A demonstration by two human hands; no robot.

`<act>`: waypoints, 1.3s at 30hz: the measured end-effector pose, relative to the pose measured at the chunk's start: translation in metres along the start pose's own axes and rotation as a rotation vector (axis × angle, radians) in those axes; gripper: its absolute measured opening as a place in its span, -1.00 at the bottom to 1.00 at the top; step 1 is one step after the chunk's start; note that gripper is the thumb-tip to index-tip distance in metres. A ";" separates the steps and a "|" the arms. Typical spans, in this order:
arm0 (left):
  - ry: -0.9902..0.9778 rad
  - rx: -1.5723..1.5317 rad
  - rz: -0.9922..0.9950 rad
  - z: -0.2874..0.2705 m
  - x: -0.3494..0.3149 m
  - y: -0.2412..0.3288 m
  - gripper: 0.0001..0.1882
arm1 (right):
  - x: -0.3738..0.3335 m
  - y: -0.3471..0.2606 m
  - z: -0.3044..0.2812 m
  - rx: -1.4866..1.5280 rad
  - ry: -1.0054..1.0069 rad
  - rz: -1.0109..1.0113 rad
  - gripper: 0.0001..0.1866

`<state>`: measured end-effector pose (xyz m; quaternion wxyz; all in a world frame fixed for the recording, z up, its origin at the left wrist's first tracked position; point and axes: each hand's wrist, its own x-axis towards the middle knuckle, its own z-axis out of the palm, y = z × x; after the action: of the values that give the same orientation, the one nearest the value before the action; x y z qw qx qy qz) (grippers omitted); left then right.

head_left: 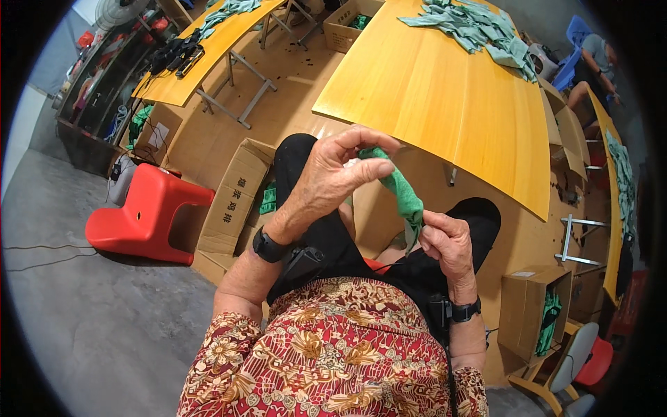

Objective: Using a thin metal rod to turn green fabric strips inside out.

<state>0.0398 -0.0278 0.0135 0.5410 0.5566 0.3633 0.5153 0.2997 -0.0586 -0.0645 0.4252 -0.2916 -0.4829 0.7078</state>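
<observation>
A narrow, tube-like green fabric piece [403,194], similar to a sock, is stretched at a slant between my two hands above my lap. My left hand [333,167] has its thumb and fingers curled round the upper end, and part of the cloth is hidden inside that grip. The lower end is pinched between the thumb and fingers of my right hand [448,240]. A paler strip hangs just below that pinch.
Ahead stands a yellow table [431,76] with a pile of green cloth pieces [479,31]. An open cardboard box [233,198] and a red plastic stool [149,215] are at left. Another box [528,313] holding green cloth stands at right. A person [597,62] sits at the far right.
</observation>
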 end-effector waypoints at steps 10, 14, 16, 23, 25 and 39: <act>0.360 0.209 0.211 0.020 -0.005 -0.007 -0.61 | 0.000 -0.007 0.030 -0.807 0.233 -0.481 -0.57; 0.218 -0.268 -0.035 0.028 -0.006 -0.025 -0.62 | 0.002 -0.006 0.036 -1.021 0.241 -0.617 -0.44; 0.179 -0.234 -0.009 0.025 -0.005 -0.033 -0.69 | 0.002 -0.003 0.036 -1.009 0.247 -0.586 -0.48; 0.251 -0.278 -0.002 0.032 -0.004 -0.046 -0.68 | 0.002 0.008 0.030 -0.939 0.275 -0.507 -0.56; 0.288 -0.246 -0.001 0.031 -0.005 -0.044 -0.68 | 0.001 0.010 0.027 -0.887 0.322 -0.490 -0.58; 0.306 -0.111 0.051 0.012 0.002 -0.035 -0.74 | 0.005 0.008 0.027 -0.812 0.250 -0.480 -0.63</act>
<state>0.0570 -0.0233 -0.0186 0.4960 0.4501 0.3980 0.6268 0.2731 -0.0673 -0.0619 0.4829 -0.3972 -0.7189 0.3037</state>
